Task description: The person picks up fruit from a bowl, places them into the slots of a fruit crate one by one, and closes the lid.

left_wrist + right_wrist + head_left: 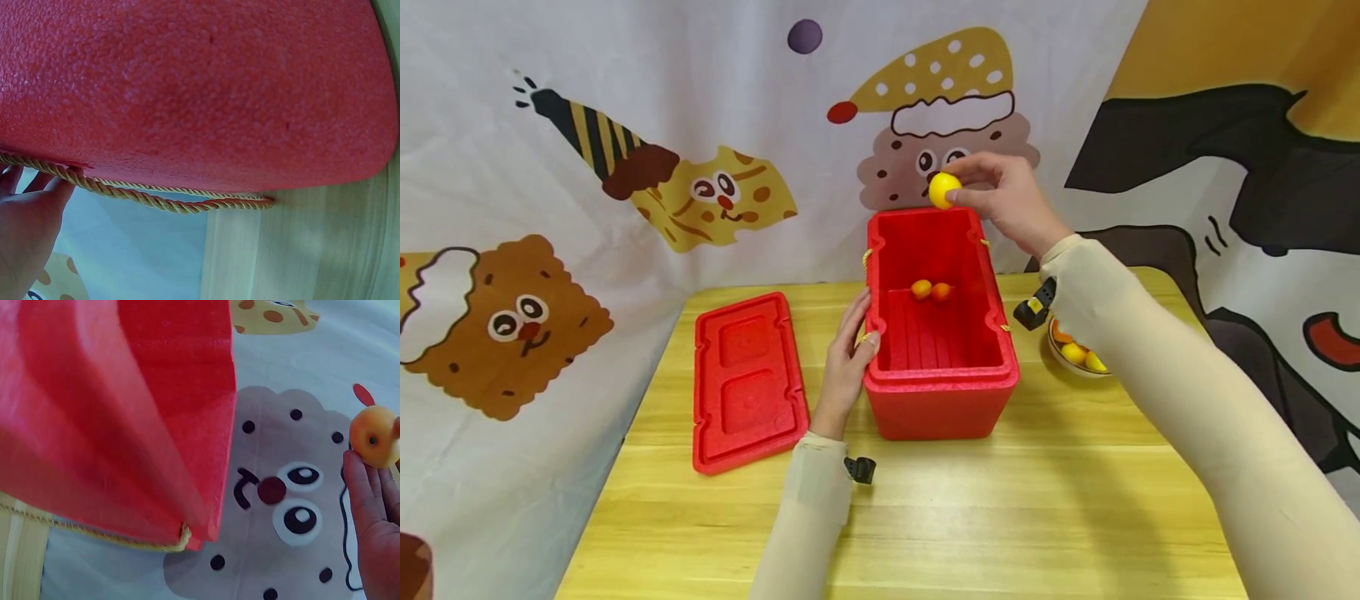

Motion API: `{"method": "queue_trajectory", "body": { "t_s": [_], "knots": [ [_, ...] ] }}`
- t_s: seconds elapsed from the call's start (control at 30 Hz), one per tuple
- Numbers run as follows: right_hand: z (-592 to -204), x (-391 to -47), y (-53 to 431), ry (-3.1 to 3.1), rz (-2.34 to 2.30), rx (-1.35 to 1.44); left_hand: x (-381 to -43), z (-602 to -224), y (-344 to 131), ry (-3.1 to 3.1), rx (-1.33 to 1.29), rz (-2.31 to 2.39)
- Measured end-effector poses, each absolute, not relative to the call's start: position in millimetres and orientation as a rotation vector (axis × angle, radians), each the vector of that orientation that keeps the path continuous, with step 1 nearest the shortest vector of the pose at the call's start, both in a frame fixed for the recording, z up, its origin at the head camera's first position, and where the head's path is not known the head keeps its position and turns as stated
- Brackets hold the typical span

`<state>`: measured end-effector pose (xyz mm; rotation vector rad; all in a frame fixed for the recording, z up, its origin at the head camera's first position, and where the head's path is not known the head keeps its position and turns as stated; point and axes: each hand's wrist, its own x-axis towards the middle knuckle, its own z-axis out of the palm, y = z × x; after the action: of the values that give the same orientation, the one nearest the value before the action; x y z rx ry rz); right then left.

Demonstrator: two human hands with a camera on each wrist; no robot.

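A deep red foam box (940, 414) with its top uncovered stands on the table, yellow rope handles (156, 201) along its sides. Inside, at the far end of its floor, two small orange fruits (931, 291) lie side by side. My right hand (1018, 204) pinches a small yellow fruit (943, 191) between thumb and fingers, above the far end of the box. A dark dimple shows on that fruit (374, 439) in the right wrist view. My left hand (842, 375) rests against the box's left side, fingers extended along the wall and thumb at the rim.
A red lid (751, 433) with two recessed panels lies flat left of the box. Right of the box, partly behind my right forearm, a bowl (1060, 362) holds yellow and orange fruits (1073, 353). A printed cloth (820, 242) hangs behind the wooden table (970, 517).
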<state>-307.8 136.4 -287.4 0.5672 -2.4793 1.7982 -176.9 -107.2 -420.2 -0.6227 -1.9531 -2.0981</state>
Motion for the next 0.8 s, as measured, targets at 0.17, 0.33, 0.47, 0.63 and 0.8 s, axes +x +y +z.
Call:
{"method": "queue_trajectory", "body": {
  "t_s": [0.17, 0.33, 0.47, 0.63, 0.8],
  "knots": [
    [-291.2, -316.0, 124.3, -2.566, 1.750, 0.589, -177.6, -420.5, -107.0, -1.938, -0.636, -2.103],
    [-292.3, -322.9, 117.4, -2.693, 1.617, 0.605, -178.1, -421.3, -105.8, -1.931, -0.630, -2.105],
    [-293.0, -326.8, 113.6, -2.742, 1.548, 0.606, -178.3, -422.7, -104.8, -1.931, -0.633, -2.109],
    [-294.3, -329.4, 110.5, -2.737, 1.576, 0.575, -177.9, -422.9, -106.3, -1.920, -0.636, -2.112],
    [-295.2, -331.0, 109.9, -2.742, 1.597, 0.538, -179.0, -423.3, -106.5, -1.928, -0.648, -2.092]
  ]
}}
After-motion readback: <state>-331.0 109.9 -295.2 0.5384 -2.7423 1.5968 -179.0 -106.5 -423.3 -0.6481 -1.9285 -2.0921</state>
